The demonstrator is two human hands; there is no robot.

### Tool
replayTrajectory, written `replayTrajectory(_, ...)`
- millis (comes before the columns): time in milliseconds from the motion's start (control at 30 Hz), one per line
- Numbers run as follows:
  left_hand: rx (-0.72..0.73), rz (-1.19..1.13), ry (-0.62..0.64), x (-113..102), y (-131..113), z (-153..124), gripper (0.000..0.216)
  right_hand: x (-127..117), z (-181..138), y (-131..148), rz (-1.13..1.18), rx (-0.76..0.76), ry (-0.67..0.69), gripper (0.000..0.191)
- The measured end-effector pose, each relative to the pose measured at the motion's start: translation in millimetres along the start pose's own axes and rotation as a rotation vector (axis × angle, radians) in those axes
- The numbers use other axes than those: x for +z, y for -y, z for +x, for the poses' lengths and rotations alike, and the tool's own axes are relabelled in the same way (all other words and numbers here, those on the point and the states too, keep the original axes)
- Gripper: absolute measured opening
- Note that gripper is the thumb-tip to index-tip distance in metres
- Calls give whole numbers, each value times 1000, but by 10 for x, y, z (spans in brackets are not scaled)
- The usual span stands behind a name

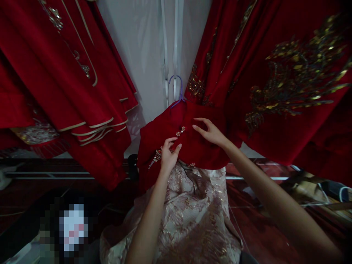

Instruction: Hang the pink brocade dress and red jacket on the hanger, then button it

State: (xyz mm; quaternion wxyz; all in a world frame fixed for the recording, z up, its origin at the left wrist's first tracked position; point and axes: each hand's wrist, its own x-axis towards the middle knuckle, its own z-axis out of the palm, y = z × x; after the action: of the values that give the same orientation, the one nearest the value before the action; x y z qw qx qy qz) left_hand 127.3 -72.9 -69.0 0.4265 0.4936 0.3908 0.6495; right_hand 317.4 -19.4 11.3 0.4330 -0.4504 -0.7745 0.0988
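An open wedge narrows downward between red garments with cream piping (82, 91) on the left and a red garment with gold sequins (294, 84) on the right. Slim white upright poles (175, 44) and a purple hook-topped hanger (181, 88) obstruct it. Between left hand (169, 154) and right hand (211, 132), room remains over the plain red top (203, 152).

Worn on the head, looking forward and down from above, past the left forearm (150, 216) at seven o'clock and the right forearm (268, 190) at four. Aimed from nearby at the red top (203, 152), mid-view, with the pale backdrop (143, 40) farther off toward twelve.
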Motion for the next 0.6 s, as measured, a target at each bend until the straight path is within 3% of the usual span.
replayTrajectory(133, 14, 182, -175, -226, 201, -120, 38, 66, 10, -141, -32, -14, -24, 47)
replayTrajectory(233, -6, 175, -177, -335, 214, -143, 40, 110, -89, -44, -65, -35, -57, 43)
replayTrajectory(367, -6, 72, -88, -331, 91, -140, 39, 240, -361, 342, -108, -19, -219, 22)
replayTrajectory(500, -235, -86, 95, -342, -25, -190, 38, 490, -657, 604, 97, 57, 37, 19)
replayTrajectory(600, -391, -168, 219, -430, -74, -225, 39, 678, -802, 585, 136, 96, 110, 31)
